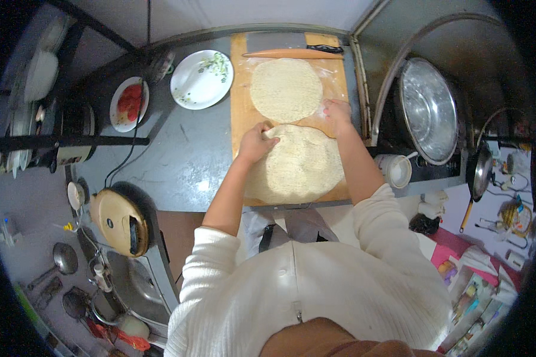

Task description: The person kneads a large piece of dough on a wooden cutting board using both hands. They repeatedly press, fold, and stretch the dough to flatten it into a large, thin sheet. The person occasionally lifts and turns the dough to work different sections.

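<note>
Two flattened rounds of pale, speckled dough lie one behind the other on a floured wooden board (239, 107). My left hand (257, 142) grips the far left edge of the nearer, larger dough sheet (301, 167), its thumb lying over the top. My right hand (338, 115) is at the board's right side, beside the smaller far dough round (286, 89), with its fingers curled. Whether anything is between those fingers cannot be made out. Behind the far round lies a tapered wooden rolling pin (295, 54), and a black-handled tool (324, 48) sits beyond it.
Left of the board is a white plate (198, 91) with chopped greens, then a dish of red food (129, 105). A round tan appliance (118, 222) stands near the sink (134, 279). On the right are a white tub (395, 172) and a large metal basin (429, 109).
</note>
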### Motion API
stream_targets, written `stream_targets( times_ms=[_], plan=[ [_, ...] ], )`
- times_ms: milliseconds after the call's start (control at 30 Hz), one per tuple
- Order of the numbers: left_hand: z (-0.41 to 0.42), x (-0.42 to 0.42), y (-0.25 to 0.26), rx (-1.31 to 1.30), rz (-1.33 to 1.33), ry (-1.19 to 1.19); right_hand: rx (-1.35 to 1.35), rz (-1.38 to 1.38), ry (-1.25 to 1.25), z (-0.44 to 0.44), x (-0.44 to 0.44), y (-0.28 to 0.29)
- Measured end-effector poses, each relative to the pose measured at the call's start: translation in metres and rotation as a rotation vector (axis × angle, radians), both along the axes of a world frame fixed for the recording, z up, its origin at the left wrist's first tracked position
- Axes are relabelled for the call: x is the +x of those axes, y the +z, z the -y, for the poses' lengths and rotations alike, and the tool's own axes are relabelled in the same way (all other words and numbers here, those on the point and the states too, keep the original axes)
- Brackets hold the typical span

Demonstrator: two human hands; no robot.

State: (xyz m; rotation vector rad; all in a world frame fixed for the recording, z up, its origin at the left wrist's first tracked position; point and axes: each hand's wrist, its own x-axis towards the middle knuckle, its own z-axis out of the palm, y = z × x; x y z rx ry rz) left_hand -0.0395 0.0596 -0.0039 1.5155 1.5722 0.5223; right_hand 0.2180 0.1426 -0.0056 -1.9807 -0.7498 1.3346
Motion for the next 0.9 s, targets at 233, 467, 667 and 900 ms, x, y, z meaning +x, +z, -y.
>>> stream_targets(
  times_ms=[233,467,667,900],
  plan=[
    [0.006,0.001,-0.004,-0.066,0.077,0.073,-0.150,-0.059,-0.066,-0.042,-0.029,-0.012],
    [0.007,0.010,0.007,0.088,0.028,0.143,-0.074,0.124,-0.063,-0.064,-0.025,-0.049],
    [0.013,0.064,0.015,-0.146,0.628,0.485,0.098,-0.174,-0.100,-0.042,-0.058,0.033],
    [-0.024,0.124,0.002,-0.462,2.296,0.779,0.269,-0.360,0.030,-0.023,-0.057,0.073]
  ],
)
